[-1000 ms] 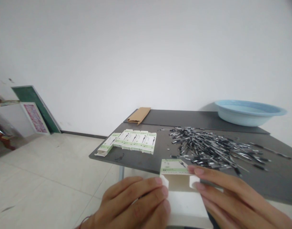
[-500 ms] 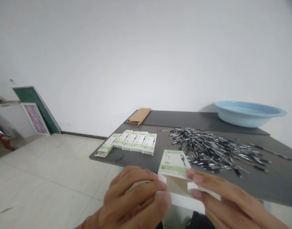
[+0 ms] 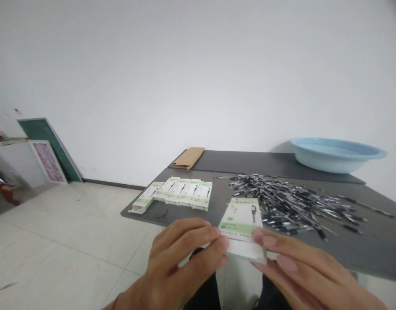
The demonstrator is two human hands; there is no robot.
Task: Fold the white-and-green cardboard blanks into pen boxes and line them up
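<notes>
Between both hands is a small white and green carton [image 3: 241,218] with a pen printed on its face, held over the table's front edge. My left hand [image 3: 188,258] pinches its near left corner, thumb at the end flap. My right hand [image 3: 301,262] grips the near right corner with fingers above and below. The flap at the near end lies folded over the opening, so the inside is hidden. Several matching cartons [image 3: 188,191] lie side by side on the left of the table. A loose heap of black and clear pens [image 3: 288,202] spreads beyond the right hand.
The dark table [image 3: 217,178] has its left corner near the cartons. At the back stand a brown paper bag [image 3: 189,157], lying flat, and a light blue basin [image 3: 336,157]. Against the wall at far left lean a green board [image 3: 39,133] and a framed picture [image 3: 48,161].
The carton's near end was open with its flap hanging down; the flap is now folded up over it. The carton has tilted and both hands have closed in around that end.
</notes>
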